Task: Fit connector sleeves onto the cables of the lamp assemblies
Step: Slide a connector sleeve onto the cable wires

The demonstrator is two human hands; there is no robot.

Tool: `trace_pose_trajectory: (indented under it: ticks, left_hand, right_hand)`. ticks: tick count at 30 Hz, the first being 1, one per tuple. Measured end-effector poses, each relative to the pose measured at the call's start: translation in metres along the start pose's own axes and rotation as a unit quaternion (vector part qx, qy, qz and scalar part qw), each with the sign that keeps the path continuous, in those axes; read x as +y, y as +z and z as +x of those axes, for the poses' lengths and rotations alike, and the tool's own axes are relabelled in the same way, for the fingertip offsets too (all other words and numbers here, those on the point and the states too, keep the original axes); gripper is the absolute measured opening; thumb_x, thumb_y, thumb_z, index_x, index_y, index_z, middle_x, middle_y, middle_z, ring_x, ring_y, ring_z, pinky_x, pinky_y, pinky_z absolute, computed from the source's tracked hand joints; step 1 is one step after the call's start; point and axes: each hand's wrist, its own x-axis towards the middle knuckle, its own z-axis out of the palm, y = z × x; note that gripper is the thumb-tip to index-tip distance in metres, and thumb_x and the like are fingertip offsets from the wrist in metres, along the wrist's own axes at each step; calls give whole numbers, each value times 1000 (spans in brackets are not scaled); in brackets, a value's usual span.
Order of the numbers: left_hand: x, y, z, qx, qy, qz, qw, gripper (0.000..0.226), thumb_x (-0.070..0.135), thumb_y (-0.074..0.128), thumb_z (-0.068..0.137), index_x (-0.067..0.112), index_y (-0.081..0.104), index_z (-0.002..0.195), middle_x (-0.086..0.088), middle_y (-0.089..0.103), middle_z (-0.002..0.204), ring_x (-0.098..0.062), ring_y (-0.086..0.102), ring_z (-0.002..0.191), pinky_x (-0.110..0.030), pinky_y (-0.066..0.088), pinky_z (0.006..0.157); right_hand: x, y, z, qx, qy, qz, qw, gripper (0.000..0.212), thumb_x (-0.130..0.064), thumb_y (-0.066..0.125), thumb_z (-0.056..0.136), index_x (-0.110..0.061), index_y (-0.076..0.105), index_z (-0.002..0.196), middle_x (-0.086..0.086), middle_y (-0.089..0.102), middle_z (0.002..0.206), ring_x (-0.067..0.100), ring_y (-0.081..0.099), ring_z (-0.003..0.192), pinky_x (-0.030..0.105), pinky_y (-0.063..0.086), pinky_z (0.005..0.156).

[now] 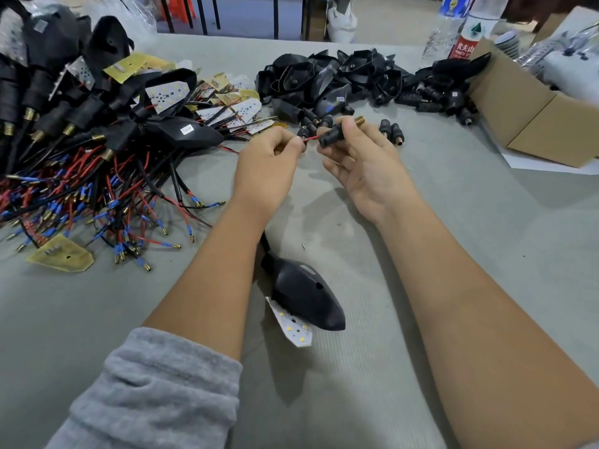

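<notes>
Our left grip (275, 150) pinches the thin red cable (310, 138); our right grip (353, 147) clamps the black connector sleeve (334, 135), at twelve o'clock above the tabletop (453, 222). We judge the cable limp and light, so pinch near its tip.

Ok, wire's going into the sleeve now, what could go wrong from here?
1. The left hand pinches the red wire near its tip; the short free end could buckle against the connector sleeve in the right hand.
2. The lamp housing lies loose between the forearms; a tug may drag it.
</notes>
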Motion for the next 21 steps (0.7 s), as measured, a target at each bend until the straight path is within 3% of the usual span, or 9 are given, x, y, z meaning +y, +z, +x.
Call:
trace_pose_trajectory:
  ticks: [2, 4, 9, 14, 21]
  left_hand:
    - [1, 0, -1, 20, 12, 12, 1000, 19, 19, 48, 99, 22, 58, 83, 11, 62, 73, 3, 50, 63, -15, 39, 64]
    - [0, 0, -2, 25, 23, 30, 999, 16, 17, 45, 100, 22, 56, 91, 9, 65, 76, -5, 54, 71, -23, 41, 70]
    - [0, 1, 0, 52, 93, 123, 987, 17, 9, 47, 96, 9, 63, 101, -2, 64, 96, -20, 56, 91, -28, 41, 79]
    - [1, 4, 1, 45, 128, 102, 985, 16, 14, 54, 96, 6, 66, 103, -5, 66, 94, -18, 56, 85, -33, 44, 80]
    - [-1, 5, 5, 11, 80, 83, 993, 14, 12, 55, 95, 9, 69, 98, 3, 62, 84, -11, 53, 79, -24, 41, 74]
  right_hand:
    - [2, 0, 0, -6, 1, -10, 1000, 11, -14, 53, 100, -10, 59, 91, 6, 70, 82, 15, 65, 70, 21, 54, 65]
    - [4, 0, 1, -10, -2, -25, 1000, 12, -13, 53, 99, -9, 59, 89, 7, 69, 81, 15, 63, 69, 21, 54, 65]
    - [6, -1, 5, -14, -3, -67, 998, 11, -17, 55, 99, -12, 59, 89, 5, 70, 85, 15, 63, 72, 24, 54, 69]
    - [10, 0, 8, -13, -3, -95, 995, 14, -15, 56, 98, -12, 57, 84, 3, 69, 77, 16, 62, 69, 26, 53, 69]
    - [16, 7, 9, 37, -27, -136, 990, 15, -11, 56, 98, -7, 52, 84, 4, 65, 68, 17, 59, 61, 25, 52, 57]
